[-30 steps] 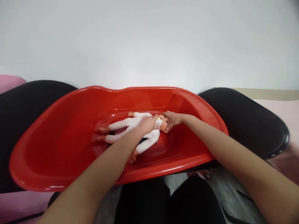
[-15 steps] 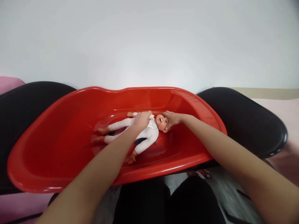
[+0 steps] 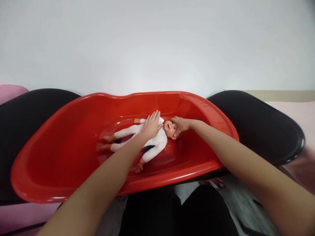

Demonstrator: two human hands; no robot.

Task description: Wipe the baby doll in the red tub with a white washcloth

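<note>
A baby doll (image 3: 157,141) in a white suit lies on its back in a red plastic baby bathtub (image 3: 61,147), its head to the right and its feet to the left. My left hand (image 3: 151,126) rests flat on the doll's chest, fingers stretched out. Something white shows past those fingers near the doll's neck; I cannot tell whether it is a cloth or part of the suit. Around the top and side of the doll's head curls my right hand (image 3: 180,125), gripping it, with some fingertips hidden behind the head.
The tub stands on black chair-like seats, with one black surface (image 3: 256,127) showing at the right and another (image 3: 36,105) at the left. Behind it rises a pale wall (image 3: 157,42). Pink surfaces (image 3: 12,90) appear at the sides. My dark-clothed legs (image 3: 152,213) are below the tub's near rim.
My left hand has gone from curled fingers, with a bit of white and yellow at them, to lying flat on the doll's chest. The right hand and the doll stay put.
</note>
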